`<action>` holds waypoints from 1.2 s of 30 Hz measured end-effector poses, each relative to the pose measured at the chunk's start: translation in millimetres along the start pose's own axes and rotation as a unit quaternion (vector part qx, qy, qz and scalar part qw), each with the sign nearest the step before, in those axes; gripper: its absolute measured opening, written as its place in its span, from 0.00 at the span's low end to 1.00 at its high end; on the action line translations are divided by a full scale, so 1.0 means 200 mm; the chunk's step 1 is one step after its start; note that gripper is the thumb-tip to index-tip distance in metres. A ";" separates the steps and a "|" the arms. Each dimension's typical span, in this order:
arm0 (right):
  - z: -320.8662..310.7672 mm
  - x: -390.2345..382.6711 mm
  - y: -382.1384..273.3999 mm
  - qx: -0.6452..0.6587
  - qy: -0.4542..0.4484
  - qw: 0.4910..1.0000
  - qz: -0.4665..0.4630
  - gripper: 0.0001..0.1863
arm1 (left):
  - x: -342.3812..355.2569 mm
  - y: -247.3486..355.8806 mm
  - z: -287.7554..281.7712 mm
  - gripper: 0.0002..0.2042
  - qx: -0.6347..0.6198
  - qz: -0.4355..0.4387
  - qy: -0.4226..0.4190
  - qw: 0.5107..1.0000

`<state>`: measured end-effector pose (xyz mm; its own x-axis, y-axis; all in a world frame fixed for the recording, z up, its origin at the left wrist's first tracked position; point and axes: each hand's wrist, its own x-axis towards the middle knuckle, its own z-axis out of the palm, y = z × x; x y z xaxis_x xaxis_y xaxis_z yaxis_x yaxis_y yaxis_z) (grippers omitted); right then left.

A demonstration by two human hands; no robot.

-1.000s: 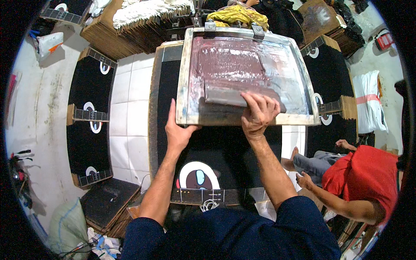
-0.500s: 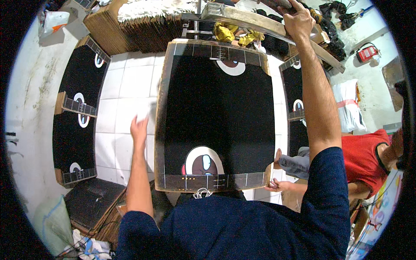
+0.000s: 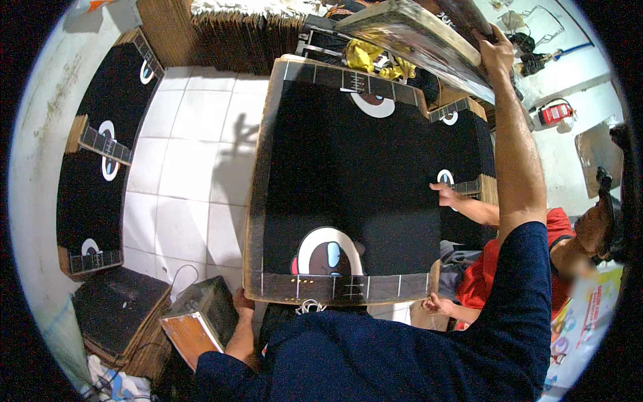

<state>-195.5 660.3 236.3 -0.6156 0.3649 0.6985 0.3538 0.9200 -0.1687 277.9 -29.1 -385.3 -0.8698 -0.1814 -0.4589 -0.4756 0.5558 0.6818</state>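
My right hand (image 3: 497, 50) grips a paint-smeared wooden screen frame (image 3: 408, 33), raised and tilted at the upper right. My left hand (image 3: 243, 303) is at the lower-left corner of a wooden board (image 3: 258, 194), its fingers gripping the edge and partly hidden. Black fabric (image 3: 348, 167) lies on that board, with printed white-rimmed eyes (image 3: 328, 249) at both ends and dark ruled strips (image 3: 385, 287) across its top and bottom. A co-worker in red (image 3: 475, 295) has one hand (image 3: 445, 193) at the board's right side and the other (image 3: 439, 303) by its lower-right corner.
Similar printed boards lie left (image 3: 94, 187) and right (image 3: 469, 144). Stacked boards with white cloth (image 3: 248, 43) and yellow cloth (image 3: 362, 57) are at the back. A dark stack (image 3: 117, 308) and a box (image 3: 187, 331) stand lower left. A fire extinguisher (image 3: 554, 114) is at the right wall.
The screen frame has gone from over the board up and rightward in my right hand. My left hand has left it and moved down to the board's corner. The co-worker has leaned in, reaching higher.
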 end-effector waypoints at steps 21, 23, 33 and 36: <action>0.00 0.15 0.08 0.018 -0.005 1.000 -0.012 0.30 | 0.45 0.37 -0.41 0.17 0.105 0.025 0.205 0.973; 0.01 0.16 0.09 0.034 -0.015 0.999 0.022 0.31 | 0.52 0.60 -0.53 0.18 0.060 0.049 0.256 0.964; 0.07 0.24 0.15 -0.009 -0.002 0.999 -0.033 0.34 | 0.99 1.99 -0.79 0.09 -0.060 0.377 0.330 0.863; 0.13 0.25 0.18 -0.004 0.001 0.998 -0.061 0.33 | 0.77 2.32 -0.90 0.08 -0.046 0.376 0.345 0.859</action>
<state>-232.0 716.1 247.9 -0.6532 0.2501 0.7147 0.2822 0.9563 -0.0767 -99.4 54.5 -37.5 -0.7909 -0.2541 0.5566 0.2750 0.6650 0.6943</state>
